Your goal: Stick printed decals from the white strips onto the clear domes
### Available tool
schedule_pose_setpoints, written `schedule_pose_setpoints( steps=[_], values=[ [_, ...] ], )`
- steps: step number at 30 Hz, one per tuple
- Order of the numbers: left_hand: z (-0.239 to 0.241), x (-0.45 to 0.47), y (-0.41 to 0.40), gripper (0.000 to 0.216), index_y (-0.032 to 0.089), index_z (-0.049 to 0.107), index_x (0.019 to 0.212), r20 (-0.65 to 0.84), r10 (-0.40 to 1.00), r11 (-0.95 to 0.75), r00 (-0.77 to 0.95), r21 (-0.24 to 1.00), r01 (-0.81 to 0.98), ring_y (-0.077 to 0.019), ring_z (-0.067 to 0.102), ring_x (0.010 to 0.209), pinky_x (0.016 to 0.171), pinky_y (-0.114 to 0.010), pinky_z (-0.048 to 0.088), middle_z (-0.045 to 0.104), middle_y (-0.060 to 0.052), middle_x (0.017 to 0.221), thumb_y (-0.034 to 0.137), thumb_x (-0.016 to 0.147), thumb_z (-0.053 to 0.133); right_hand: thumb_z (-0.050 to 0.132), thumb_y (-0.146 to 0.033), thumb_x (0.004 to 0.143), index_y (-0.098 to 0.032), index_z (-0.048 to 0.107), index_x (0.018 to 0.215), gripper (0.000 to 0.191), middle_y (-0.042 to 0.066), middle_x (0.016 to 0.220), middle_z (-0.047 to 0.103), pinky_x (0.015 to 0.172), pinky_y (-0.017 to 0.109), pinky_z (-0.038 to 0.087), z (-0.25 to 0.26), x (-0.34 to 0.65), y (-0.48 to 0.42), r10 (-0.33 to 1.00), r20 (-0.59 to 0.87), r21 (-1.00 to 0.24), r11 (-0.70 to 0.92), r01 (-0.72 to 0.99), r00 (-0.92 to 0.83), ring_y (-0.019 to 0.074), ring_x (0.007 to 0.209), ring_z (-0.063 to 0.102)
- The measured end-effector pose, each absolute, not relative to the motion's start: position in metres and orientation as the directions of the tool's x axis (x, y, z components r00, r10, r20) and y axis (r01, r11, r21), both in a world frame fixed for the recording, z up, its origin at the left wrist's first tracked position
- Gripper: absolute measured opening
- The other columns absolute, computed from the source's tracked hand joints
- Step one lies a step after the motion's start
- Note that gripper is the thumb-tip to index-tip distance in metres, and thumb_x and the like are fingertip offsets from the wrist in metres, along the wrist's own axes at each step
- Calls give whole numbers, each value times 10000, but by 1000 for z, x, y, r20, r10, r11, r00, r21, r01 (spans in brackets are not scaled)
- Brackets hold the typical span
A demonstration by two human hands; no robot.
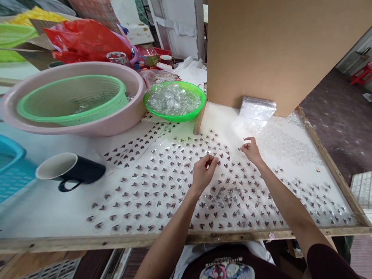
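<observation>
My left hand [203,172] is low over the middle of the white table, thumb and forefinger pinched together. What they hold, if anything, is too small to make out. Farther right, my right hand [251,151] hovers above the sheet with its forefinger raised and the other fingers curled toward the thumb. A small dark-and-red printed piece [240,149] shows at its fingertips. Around and below both hands lie rows of clear round discs [148,214], each bearing a similar small dark print. Plain clear discs [286,145] are spread to the right of my right hand.
A green bowl [190,116] of clear discs stands behind, beside a pink basin [128,120] holding a green colander [72,121]. A dark mug [90,169] lies tipped at left. A clear packet stack [257,108] leans against a cardboard panel [273,50]. Wooden strips [328,157] edge the table.
</observation>
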State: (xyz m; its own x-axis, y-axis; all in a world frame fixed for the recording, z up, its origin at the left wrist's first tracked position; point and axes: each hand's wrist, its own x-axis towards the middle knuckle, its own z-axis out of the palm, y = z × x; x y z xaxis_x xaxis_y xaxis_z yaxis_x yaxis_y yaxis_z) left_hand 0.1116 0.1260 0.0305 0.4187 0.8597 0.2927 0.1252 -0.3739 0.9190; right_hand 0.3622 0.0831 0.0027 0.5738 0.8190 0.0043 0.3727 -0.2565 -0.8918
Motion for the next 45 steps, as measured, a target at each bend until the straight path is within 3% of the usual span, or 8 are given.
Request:
schedule_pose_setpoints(
  steps=[11, 22, 26, 29, 35, 45],
  values=[
    [30, 112, 125, 256, 191, 569, 696, 271, 865, -346, 423, 931, 112, -106, 366, 514, 508, -243, 306, 464, 32, 570, 362, 886, 567, 515, -218, 715, -213, 377, 1151, 457, -33, 734, 598, 688, 313, 462, -3, 353, 92, 839, 15, -811, -308, 498, 544, 177, 706, 582],
    [27, 112, 127, 252, 193, 572, 698, 268, 863, -348, 429, 930, 119, -107, 369, 516, 506, -243, 314, 476, 28, 576, 366, 881, 572, 527, -176, 736, -228, 436, 1173, 449, 2, 857, 557, 748, 345, 423, 0, 345, 92, 867, 59, -618, -358, 700, 496, 191, 737, 542],
    [27, 112, 126, 256, 194, 570, 693, 275, 863, -355, 425, 927, 121, -107, 370, 512, 501, -242, 314, 474, 28, 572, 367, 882, 569, 550, -244, 757, -228, 471, 1153, 404, 16, 915, 546, 715, 326, 425, 2, 361, 89, 835, 103, -669, -344, 659, 540, 175, 718, 521],
    [28, 112, 126, 263, 194, 564, 687, 280, 860, -358, 426, 927, 115, -106, 368, 512, 502, -242, 318, 468, 30, 571, 370, 883, 568, 550, -321, 795, -212, 555, 1015, 246, 42, 947, 575, 749, 337, 437, 7, 375, 90, 784, 148, -708, -342, 618, 603, 176, 746, 527],
    [29, 112, 126, 253, 194, 567, 699, 275, 859, -351, 433, 930, 107, -109, 369, 521, 511, -245, 316, 473, 27, 578, 368, 883, 567, 556, -266, 787, -198, 619, 760, 97, 49, 824, 669, 623, 292, 436, 13, 385, 92, 795, -78, -735, -454, 505, 601, 176, 710, 578],
    [28, 112, 127, 265, 195, 565, 694, 271, 859, -351, 434, 929, 114, -110, 378, 522, 515, -243, 324, 481, 25, 580, 381, 883, 561, 590, -160, 756, -195, 609, 711, 60, 59, 827, 694, 625, 283, 433, 1, 382, 99, 789, -125, -636, -530, 562, 602, 186, 745, 610]
  ],
)
